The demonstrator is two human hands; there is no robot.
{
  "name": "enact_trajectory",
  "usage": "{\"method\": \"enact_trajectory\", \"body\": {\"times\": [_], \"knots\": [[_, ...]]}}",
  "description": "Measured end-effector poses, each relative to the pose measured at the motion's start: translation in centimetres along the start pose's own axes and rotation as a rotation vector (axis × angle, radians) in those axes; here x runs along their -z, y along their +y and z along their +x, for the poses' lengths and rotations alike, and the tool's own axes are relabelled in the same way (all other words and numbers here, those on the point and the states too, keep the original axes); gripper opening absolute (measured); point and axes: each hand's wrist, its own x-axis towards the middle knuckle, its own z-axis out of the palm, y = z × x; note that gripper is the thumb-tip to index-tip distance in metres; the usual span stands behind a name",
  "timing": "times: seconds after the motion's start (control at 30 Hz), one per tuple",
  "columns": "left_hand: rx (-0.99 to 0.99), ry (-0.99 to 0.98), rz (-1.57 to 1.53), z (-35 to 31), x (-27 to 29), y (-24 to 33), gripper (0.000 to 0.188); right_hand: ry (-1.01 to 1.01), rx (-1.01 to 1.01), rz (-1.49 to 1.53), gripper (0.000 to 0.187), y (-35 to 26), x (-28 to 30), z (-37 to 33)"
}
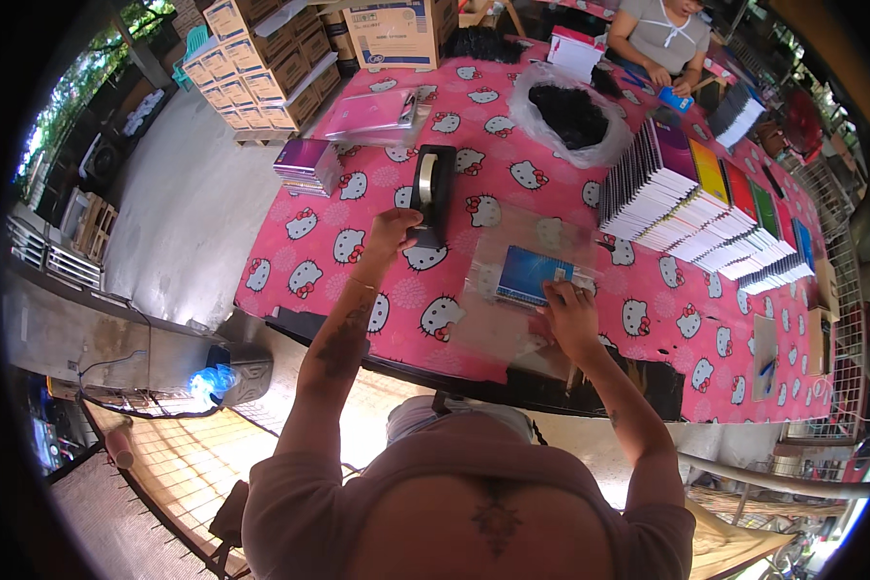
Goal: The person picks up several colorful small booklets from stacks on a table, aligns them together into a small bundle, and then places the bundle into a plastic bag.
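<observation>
A black tape dispenser (437, 188) with a pale roll stands on the table. My left hand (394, 232) is at its near left side, fingers pinched together against it. Whether a strip of tape is between them is too small to see. To the right, a blue notebook stack (530, 274) lies on or in a clear plastic bag (481, 324); I cannot tell which. My right hand (572, 314) grips the stack's near right end, fingers curled over the top.
Rows of stacked spiral notebooks (648, 184) stand at right. A plastic bag with black contents (565, 116) lies behind. Purple notebooks (306, 164) and pink wrapped packs (367, 114) sit far left. Cartons (271, 72) are piled beyond. Across the table, a person (657, 43) handles a blue item.
</observation>
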Motion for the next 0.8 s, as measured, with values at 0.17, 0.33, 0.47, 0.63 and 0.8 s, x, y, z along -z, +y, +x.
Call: {"method": "enact_trajectory", "body": {"times": [0.17, 0.33, 0.47, 0.63, 0.8], "knots": [[-0.231, 0.143, -0.161, -2.0, -2.5, -1.6, 0.028, 0.029, -0.016, 0.026, 0.053, 0.1, -0.2, -0.2], [-0.110, 0.117, 0.089, -0.8, -1.5, 0.1, 0.023, 0.041, -0.021, 0.048, 0.052, 0.0, -0.4, -0.3], [-0.314, 0.122, -0.031, -1.3, -1.0, -2.6, 0.016, 0.058, 0.003, 0.041, 0.052, 0.3, -0.8, -0.5], [-0.215, 0.235, -0.127, -3.2, -1.5, -6.0, 0.006, 0.082, 0.030, 0.058, 0.049, 0.9, -1.0, -0.6], [-0.329, 0.636, 1.311, -2.3, 0.7, -3.1, 0.017, 0.065, 0.035, 0.054, 0.047, 1.2, -0.7, -0.8]]}}
